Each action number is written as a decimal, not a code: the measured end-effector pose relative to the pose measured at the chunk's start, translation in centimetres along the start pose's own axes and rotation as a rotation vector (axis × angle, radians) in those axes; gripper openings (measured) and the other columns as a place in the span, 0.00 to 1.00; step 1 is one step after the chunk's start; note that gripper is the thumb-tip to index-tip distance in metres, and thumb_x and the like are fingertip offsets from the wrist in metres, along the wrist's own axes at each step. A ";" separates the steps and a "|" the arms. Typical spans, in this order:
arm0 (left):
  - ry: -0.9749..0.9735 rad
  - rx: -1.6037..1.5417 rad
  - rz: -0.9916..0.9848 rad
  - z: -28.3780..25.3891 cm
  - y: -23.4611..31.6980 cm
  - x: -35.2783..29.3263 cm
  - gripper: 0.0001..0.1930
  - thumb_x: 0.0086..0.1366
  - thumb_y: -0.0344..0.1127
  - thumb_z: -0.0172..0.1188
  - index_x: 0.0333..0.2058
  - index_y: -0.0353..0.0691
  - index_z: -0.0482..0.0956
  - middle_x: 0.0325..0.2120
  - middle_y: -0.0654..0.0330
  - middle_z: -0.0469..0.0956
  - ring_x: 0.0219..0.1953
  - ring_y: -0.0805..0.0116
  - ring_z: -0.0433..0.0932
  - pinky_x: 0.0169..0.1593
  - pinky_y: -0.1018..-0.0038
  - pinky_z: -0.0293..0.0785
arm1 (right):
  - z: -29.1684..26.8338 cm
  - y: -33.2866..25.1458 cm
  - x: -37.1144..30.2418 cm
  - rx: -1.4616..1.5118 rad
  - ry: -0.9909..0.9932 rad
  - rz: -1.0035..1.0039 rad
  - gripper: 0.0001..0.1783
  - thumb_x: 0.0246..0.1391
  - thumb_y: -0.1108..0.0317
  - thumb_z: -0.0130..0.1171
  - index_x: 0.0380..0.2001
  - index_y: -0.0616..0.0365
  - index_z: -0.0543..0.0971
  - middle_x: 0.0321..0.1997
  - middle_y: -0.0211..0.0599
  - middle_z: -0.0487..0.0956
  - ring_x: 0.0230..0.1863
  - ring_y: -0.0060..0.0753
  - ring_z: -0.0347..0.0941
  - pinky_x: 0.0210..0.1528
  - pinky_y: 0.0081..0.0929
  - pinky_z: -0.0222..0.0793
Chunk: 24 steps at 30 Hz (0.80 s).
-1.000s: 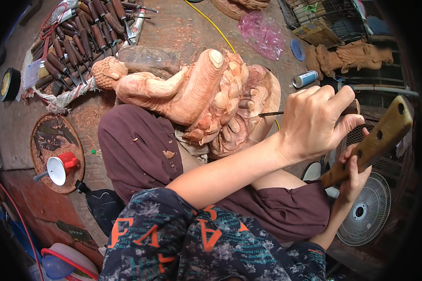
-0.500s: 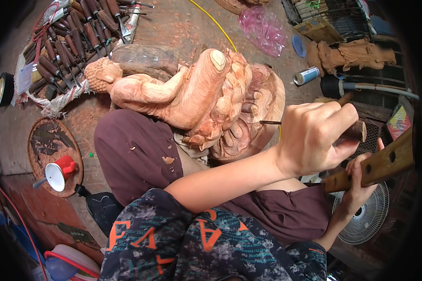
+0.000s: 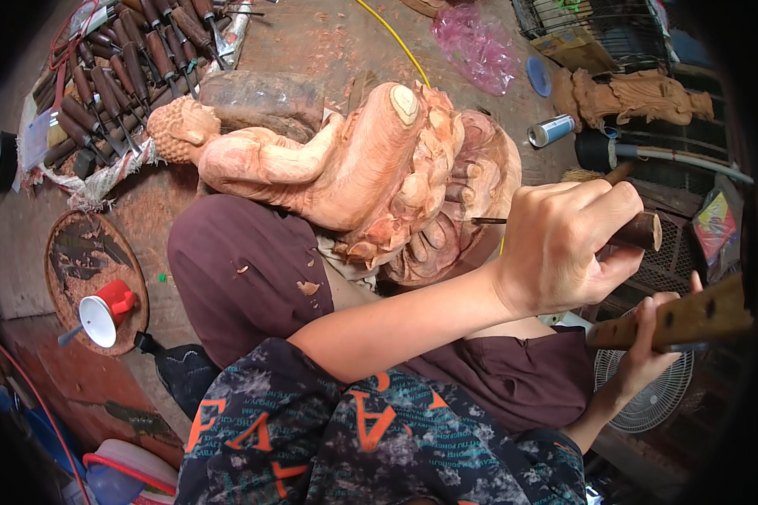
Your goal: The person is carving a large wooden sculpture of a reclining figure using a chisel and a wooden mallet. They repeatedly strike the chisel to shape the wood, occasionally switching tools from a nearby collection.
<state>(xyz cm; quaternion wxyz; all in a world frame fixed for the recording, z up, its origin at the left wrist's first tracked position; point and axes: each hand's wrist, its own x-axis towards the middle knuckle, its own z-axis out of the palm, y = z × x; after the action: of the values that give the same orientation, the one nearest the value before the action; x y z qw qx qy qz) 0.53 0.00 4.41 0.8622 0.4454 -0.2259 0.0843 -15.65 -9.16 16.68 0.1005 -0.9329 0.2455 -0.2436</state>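
A carved wooden statue of a seated figure (image 3: 269, 164) lies on its side across my lap, its curly head to the left and its lotus-petal base to the right. My left hand (image 3: 568, 240), arm stretched across my body, is closed round a chisel (image 3: 646, 231) with a brown wooden handle. The chisel's thin dark blade points left at the carved underside of the base; whether its tip touches cannot be seen for certain. Lower right, my right hand (image 3: 648, 332) grips a wooden bar with a row of dark holes (image 3: 691, 318), held apart from the chisel's handle end.
Many wooden-handled carving tools (image 3: 130, 67) lie at the upper left. A wooden block (image 3: 261, 101) sits behind the statue. A round tray (image 3: 55, 278) of shavings holds a red mug (image 3: 109, 311). At right are a can (image 3: 552, 130), another carving (image 3: 636, 97) and a fan (image 3: 648, 391).
The wooden bar's far end has swung downward with my right hand, so it lies flatter. The statue's base shows slightly farther right; my left hand and chisel have barely moved.
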 end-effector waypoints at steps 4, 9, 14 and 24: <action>-0.011 0.005 -0.010 -0.5 0.0 -0.1 0.11 0.44 0.27 0.65 0.27 0.42 0.73 0.17 0.61 0.74 0.19 0.61 0.77 0.21 0.71 0.69 | 1.1 0.3 -0.2 -0.325 -0.033 -0.119 0.29 0.48 0.84 0.59 0.56 0.67 0.68 0.40 0.37 0.75 0.39 0.23 0.71 0.48 0.23 0.67; -0.039 0.011 -0.008 -0.8 0.0 0.1 0.10 0.47 0.32 0.61 0.28 0.40 0.70 0.18 0.54 0.74 0.21 0.51 0.76 0.24 0.61 0.70 | 0.4 0.1 0.8 -0.219 -0.170 -0.007 0.28 0.51 0.81 0.57 0.57 0.65 0.67 0.42 0.39 0.76 0.41 0.27 0.73 0.49 0.28 0.68; -0.175 0.328 0.004 -6.2 0.7 8.5 0.08 0.60 0.36 0.57 0.34 0.38 0.76 0.23 0.49 0.78 0.31 0.51 0.80 0.35 0.64 0.75 | 7.4 1.6 0.7 0.179 -0.241 -0.427 0.31 0.37 0.78 0.62 0.51 0.62 0.74 0.49 0.48 0.77 0.46 0.42 0.77 0.48 0.31 0.71; -1.045 1.767 -0.810 -21.6 -11.3 12.0 0.34 0.53 0.62 0.62 0.48 0.38 0.79 0.49 0.52 0.77 0.52 0.55 0.76 0.54 0.64 0.72 | 15.2 1.4 -0.8 0.151 -0.511 -0.971 0.23 0.34 0.66 0.65 0.40 0.53 0.79 0.53 0.41 0.76 0.31 0.36 0.75 0.33 0.31 0.70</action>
<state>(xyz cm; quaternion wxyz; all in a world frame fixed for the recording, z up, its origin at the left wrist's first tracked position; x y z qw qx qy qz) 21.86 10.06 -9.12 0.0025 0.9267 -0.2601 -0.2712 -9.20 -8.91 2.87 0.0997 -0.9586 -0.2631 -0.0447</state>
